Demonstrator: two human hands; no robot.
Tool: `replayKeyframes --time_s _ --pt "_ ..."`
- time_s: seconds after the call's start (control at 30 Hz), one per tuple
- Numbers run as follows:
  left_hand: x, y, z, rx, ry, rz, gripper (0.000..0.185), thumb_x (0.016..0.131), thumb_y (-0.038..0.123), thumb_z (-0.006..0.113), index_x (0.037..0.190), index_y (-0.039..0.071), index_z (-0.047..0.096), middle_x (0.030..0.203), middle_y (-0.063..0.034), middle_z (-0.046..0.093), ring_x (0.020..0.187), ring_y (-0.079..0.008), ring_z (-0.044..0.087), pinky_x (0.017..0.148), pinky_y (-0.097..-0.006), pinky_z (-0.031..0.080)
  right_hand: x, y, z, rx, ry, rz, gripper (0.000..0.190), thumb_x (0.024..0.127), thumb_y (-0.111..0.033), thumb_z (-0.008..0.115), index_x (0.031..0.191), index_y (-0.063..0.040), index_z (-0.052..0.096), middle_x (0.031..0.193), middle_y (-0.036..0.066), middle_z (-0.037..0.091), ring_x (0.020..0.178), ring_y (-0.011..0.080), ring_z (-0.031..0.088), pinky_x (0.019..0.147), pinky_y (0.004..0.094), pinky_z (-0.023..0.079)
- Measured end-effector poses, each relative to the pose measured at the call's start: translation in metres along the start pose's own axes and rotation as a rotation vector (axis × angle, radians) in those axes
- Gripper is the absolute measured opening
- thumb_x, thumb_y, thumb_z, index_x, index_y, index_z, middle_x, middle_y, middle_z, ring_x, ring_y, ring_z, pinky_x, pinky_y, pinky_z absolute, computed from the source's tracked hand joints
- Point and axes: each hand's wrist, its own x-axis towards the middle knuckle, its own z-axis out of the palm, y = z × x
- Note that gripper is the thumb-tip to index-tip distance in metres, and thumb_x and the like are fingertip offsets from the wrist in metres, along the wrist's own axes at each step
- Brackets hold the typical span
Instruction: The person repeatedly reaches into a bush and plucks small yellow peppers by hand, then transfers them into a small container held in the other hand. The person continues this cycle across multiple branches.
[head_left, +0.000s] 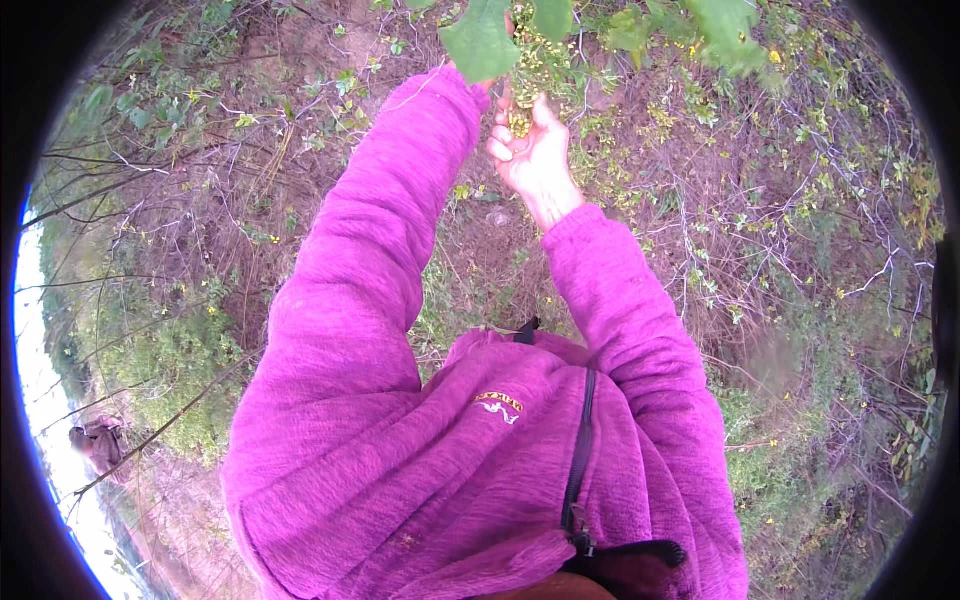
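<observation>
My right hand (534, 154) is turned palm up, its fingers curled around the lower end of a cluster of small yellow-green buds or berries (519, 124). The cluster hangs from a leafy stem (551, 64) at the top of the view. My left hand (487, 84) reaches up beside it and is mostly hidden behind a broad green leaf (481, 41). Only small bits of its skin show past the leaf and the cuff, so what it holds is hidden.
Thin bare branches (169, 416) cross the left side. Tangled twigs with small leaves (817, 247) spread over the slope at right. More broad leaves (724, 30) hang close at the top. A person (103, 444) is far off at lower left.
</observation>
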Motion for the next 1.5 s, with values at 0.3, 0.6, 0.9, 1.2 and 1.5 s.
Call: replayKeyframes --time_s 0.3,0.6,0.9,1.2,1.5 --pt "-0.027 0.021 -0.012 0.014 0.035 0.039 0.052 0.091 0.034 0.055 0.129 0.0 0.046 0.124 -0.0118 0.055 0.108 -0.0249 0.056 0.091 -0.0395 0.044 0.017 -0.014 0.003 -0.24 -0.041 0.17 0.039 0.092 -0.042 0.05 0.092 -0.004 0.052 0.075 0.007 0.051 0.051 0.0136 0.042 0.039 0.0248 0.028" --pt "-0.04 0.066 -0.004 -0.053 0.048 0.161 0.053 0.09 0.035 0.056 0.13 0.0 0.046 0.124 -0.0116 0.055 0.107 -0.0253 0.056 0.091 -0.0403 0.044 0.008 -0.023 -0.01 -0.293 -0.105 0.208 0.02 0.096 -0.021 0.047 0.09 -0.002 0.05 0.073 0.007 0.049 0.05 0.0122 0.04 0.039 0.0234 0.029" --pt "-0.021 0.045 -0.002 -0.011 0.097 0.114 0.054 0.09 0.036 0.056 0.13 0.001 0.046 0.124 -0.0114 0.055 0.107 -0.0256 0.056 0.091 -0.0411 0.044 -0.002 -0.032 -0.019 -0.133 -0.204 0.258 0.022 0.097 -0.023 0.046 0.089 -0.002 0.048 0.071 0.008 0.047 0.049 0.0118 0.037 0.038 0.0228 0.027" --pt "0.014 0.037 0.011 0.024 0.136 0.15 0.055 0.09 0.037 0.056 0.13 0.001 0.046 0.124 -0.0111 0.055 0.107 -0.0259 0.056 0.091 -0.0419 0.044 -0.052 -0.029 -0.027 -0.232 -0.262 0.304 0.022 0.097 -0.02 0.047 0.088 0.0 0.054 0.07 0.005 0.049 0.047 0.008 0.034 0.035 0.0192 0.027" --pt "0.028 0.033 -0.018 0.074 0.057 0.09 0.056 0.089 0.038 0.057 0.13 0.001 0.046 0.124 -0.0109 0.055 0.106 -0.0263 0.056 0.092 -0.0427 0.043 -0.157 -0.075 -0.085 -0.207 -0.308 0.371 0.02 0.094 -0.017 0.052 0.096 0.002 0.057 0.076 0.009 0.057 0.047 0.0068 0.038 0.038 0.0199 0.032"
